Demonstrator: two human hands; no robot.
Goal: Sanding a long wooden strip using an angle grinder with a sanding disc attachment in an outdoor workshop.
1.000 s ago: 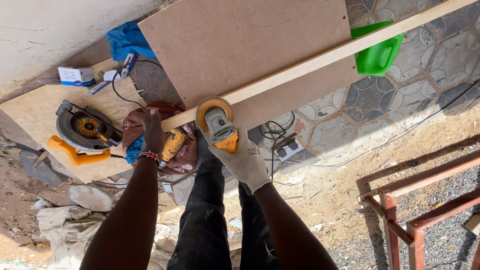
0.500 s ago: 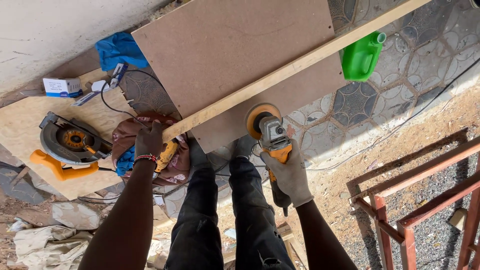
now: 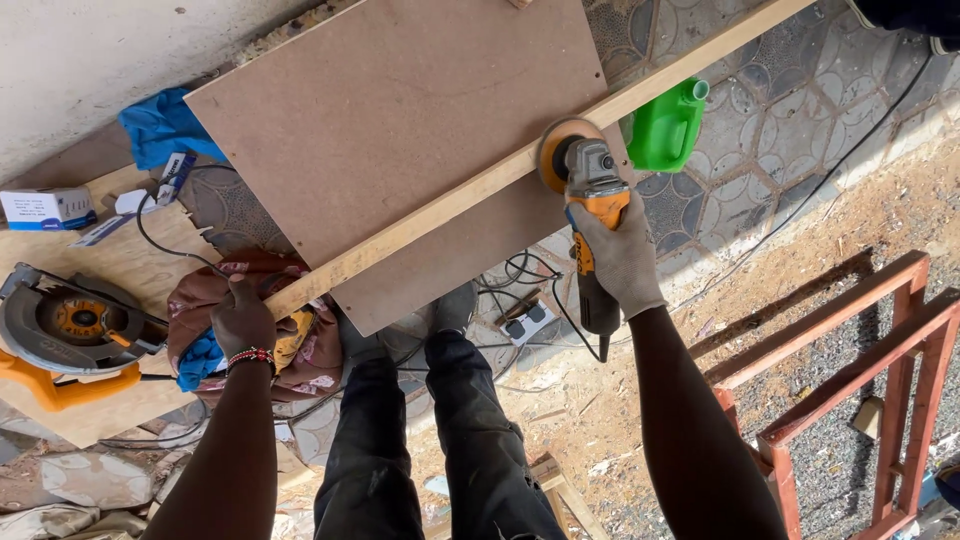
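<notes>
Gloved fingers of the right hand [image 3: 622,258] are wrapped tight round the orange and grey body of a grinder [image 3: 585,195], whose round sanding disc lies against the upper face of a long pale wooden strip [image 3: 440,207]. The left hand [image 3: 240,318], bare with a beaded band at the wrist, is closed on the strip's near end, pinning it over a bundle of brownish cloth [image 3: 300,355]. The strip runs slantwise from that end across a big brown board [image 3: 390,110] and on past a green jug [image 3: 668,128] toward the top right. The disc sits roughly at the strip's middle, so I judge about half the length is worked and the far half, beyond the jug, is left; no clear change of surface shows between the two parts. The wood looks straight, slim, light yellow and clean-edged. Farther left, a circular saw [image 3: 62,330] with an orange handle rests on a plywood sheet [image 3: 120,260].
</notes>
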